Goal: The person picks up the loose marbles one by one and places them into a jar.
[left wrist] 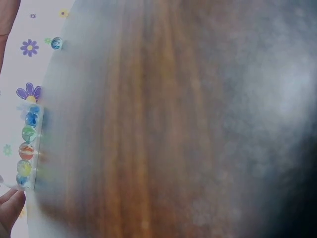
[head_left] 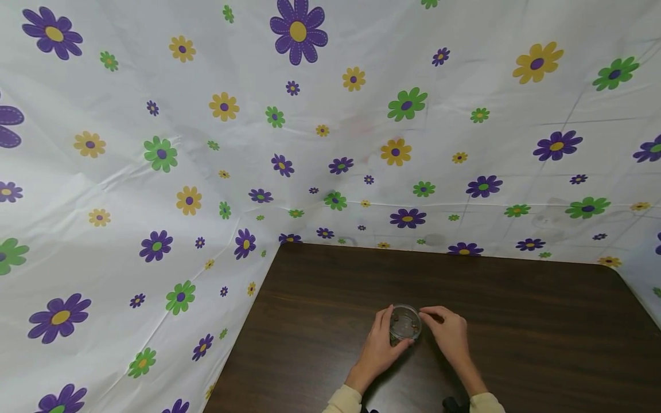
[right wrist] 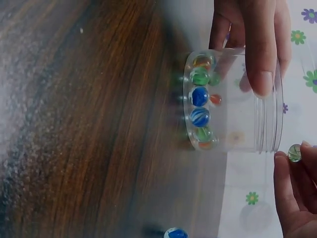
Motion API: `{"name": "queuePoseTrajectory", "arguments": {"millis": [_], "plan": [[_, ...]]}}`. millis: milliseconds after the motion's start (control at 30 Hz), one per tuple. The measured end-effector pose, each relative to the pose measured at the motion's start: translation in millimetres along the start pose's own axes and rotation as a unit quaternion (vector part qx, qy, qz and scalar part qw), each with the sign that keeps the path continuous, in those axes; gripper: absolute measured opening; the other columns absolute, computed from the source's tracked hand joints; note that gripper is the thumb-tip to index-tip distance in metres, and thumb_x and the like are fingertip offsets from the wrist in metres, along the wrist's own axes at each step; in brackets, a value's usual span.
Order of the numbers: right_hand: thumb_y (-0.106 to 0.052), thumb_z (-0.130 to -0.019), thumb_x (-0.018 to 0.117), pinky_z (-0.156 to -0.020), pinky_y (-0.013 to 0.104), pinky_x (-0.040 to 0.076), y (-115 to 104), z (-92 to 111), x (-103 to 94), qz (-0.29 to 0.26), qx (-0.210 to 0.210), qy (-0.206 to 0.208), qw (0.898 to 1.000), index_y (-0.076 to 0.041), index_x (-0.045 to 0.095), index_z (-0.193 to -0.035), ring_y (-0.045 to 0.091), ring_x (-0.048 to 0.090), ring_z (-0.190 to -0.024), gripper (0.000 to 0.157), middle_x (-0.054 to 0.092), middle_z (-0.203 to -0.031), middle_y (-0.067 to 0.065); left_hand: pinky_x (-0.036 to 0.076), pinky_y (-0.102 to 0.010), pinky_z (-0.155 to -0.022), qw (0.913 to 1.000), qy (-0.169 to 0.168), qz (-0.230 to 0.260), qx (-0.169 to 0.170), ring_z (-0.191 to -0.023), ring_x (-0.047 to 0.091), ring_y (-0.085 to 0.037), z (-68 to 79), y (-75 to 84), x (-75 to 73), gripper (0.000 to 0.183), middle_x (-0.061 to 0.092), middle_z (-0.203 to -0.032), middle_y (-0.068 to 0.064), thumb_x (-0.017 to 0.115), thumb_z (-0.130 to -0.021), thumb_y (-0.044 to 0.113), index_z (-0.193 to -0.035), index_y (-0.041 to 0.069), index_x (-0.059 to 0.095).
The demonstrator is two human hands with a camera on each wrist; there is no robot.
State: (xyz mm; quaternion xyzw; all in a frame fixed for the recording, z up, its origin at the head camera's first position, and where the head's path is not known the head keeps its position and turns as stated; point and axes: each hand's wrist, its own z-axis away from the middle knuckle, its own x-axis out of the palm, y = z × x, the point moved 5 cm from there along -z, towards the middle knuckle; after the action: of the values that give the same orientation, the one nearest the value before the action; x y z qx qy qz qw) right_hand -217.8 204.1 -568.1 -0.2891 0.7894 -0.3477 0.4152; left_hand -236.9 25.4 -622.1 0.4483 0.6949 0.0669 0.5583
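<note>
My left hand [head_left: 376,347] grips a clear plastic jar [head_left: 405,324] standing upright on the dark table, its thumb on the near side and fingers on the far side. Coloured glass marbles [right wrist: 199,96] cover the jar's bottom, blue, green and orange among them. Just outside the open rim, my right hand [right wrist: 297,198] pinches a clear marble with green swirls [right wrist: 294,153] between thumb and finger. A blue and white marble [right wrist: 176,233] lies apart on the tabletop, on the right hand's side of the jar.
The dark wood-grain table [head_left: 289,321] reaches back to a white curtain [head_left: 320,137] printed with purple, green and yellow flowers. More of that curtain hangs along the left side.
</note>
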Motion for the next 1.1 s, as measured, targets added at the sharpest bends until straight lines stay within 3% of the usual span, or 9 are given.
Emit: {"name": "queuePoseTrajectory", "arguments": {"millis": [533, 1100], "plan": [[0.003, -0.082, 0.085, -0.072, 0.006, 0.047, 2.0, -0.1, 10.9, -0.04, 0.023, -0.013, 0.999, -0.006, 0.082, -0.09, 0.003, 0.068, -0.084, 0.012, 0.077, -0.09, 0.004, 0.055, -0.036, -0.094, 0.9999, -0.006, 0.009, 0.0, -0.122, 0.059, -0.021, 0.0, -1.3, 1.7, 0.083, 0.049, -0.143, -0.01, 0.076, -0.096, 0.042, -0.156, 0.001, 0.037], [0.008, -0.081, 0.083, -0.07, 0.008, 0.049, -3.6, 1.8, 18.4, -0.067, 0.0, -0.03, 0.997, -0.004, 0.081, -0.091, 0.006, 0.07, -0.083, 0.015, 0.077, -0.091, 0.006, 0.055, -0.037, -0.093, 0.9998, -0.006, 0.014, 0.01, -0.121, 0.061, -0.023, 0.5, -1.6, 1.4, 0.082, 0.049, -0.142, -0.012, 0.077, -0.096, 0.037, -0.156, -0.002, 0.037]]}}
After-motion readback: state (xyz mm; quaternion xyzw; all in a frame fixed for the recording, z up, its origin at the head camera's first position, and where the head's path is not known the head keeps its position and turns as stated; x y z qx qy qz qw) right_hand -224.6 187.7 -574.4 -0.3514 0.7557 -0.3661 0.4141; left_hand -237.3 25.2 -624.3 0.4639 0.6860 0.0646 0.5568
